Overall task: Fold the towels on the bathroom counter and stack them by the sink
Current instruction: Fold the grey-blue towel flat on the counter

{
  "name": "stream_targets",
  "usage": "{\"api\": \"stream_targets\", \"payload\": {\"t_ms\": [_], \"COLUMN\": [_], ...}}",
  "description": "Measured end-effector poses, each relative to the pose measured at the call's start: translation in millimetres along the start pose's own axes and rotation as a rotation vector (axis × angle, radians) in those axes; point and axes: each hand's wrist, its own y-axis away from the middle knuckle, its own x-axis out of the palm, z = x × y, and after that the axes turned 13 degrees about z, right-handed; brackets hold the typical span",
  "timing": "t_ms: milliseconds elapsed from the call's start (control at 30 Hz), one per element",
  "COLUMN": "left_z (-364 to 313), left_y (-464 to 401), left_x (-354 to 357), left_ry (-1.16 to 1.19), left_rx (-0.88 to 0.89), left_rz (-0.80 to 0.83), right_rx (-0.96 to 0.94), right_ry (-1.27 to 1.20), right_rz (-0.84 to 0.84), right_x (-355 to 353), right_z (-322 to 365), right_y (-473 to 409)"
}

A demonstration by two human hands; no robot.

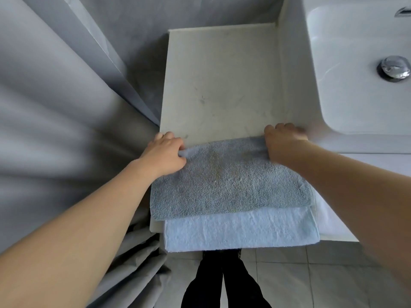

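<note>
A grey-blue towel [229,181] lies folded over on the near part of the pale stone counter [222,81]. Under it a light blue towel [240,227] lies flat, its near edge hanging slightly past the counter's front. My left hand [164,154] pinches the grey-blue towel's far left corner. My right hand [284,143] grips the far right corner with curled fingers; it is slightly blurred. The white sink [355,90] sits to the right of the towels.
A chrome drain plug [394,68] sits in the sink basin, and a bit of the tap [403,12] shows at the top right. A grey curtain [55,107] hangs at the left. Below the counter are a tiled floor [311,274] and my dark trousers [222,283].
</note>
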Motion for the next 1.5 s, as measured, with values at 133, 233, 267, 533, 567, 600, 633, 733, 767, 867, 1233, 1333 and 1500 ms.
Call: {"api": "stream_targets", "payload": {"t_ms": [133, 233, 267, 533, 567, 600, 633, 733, 767, 867, 1233, 1333, 1500], "left_z": [7.7, 24.0, 28.1, 14.3, 11.8, 9.4, 5.8, -6.3, -9.6, -16.6, -15.0, -38.3, -50.9], "left_y": [9.9, 29.8, 36.8, 59.5, 58.8, 58.0, 57.1, 58.9, 61.0, 72.0, 93.9, 84.6, 61.2], "left_x": [-11.1, -12.4, -8.3, 28.7, 29.8, 30.1, 29.6, 22.8, 19.3, 7.1, 46.5, 60.9, 72.0], "left_ry": [0.167, 0.490, 0.657, 1.628, 1.596, 1.544, 1.490, 1.277, 1.215, 1.258, 1.356, 1.001, 0.900], "left_rx": [0.065, -0.026, -0.064, -0.244, -0.238, -0.212, -0.173, -0.067, -0.038, 0.044, -0.170, -0.260, -0.181], "left_rz": [-0.028, -0.010, -0.003, -0.062, -0.073, -0.091, -0.109, -0.159, -0.176, -0.200, 0.077, -0.284, -0.361], "right_rx": [-0.054, -0.154, -0.173, 0.031, 0.068, 0.093, 0.100, 0.032, 0.000, -0.043, 0.052, 0.106, 0.184], "right_ry": [0.043, -0.258, -0.400, -1.161, -1.116, -1.052, -0.988, -0.983, -1.036, -1.109, -1.038, -1.099, -1.165], "right_rz": [0.080, 0.037, 0.014, -0.083, -0.077, -0.085, -0.121, -0.280, -0.324, -0.391, 0.021, -0.100, -0.344], "right_x": [-7.1, -13.6, -13.8, 33.8, 39.9, 43.6, 45.3, 41.2, 39.5, 35.7, 91.5, 100.3, 95.2], "right_z": [-6.5, -15.2, -18.2, -22.6, -21.5, -20.0, -18.6, -14.1, -13.3, -16.3, -39.2, -22.4, -14.7], "right_y": [3.4, 11.3, 13.0, 29.4, 30.0, 30.9, 31.8, 39.3, 42.6, 55.6, 82.8, 85.6, 84.7]}}
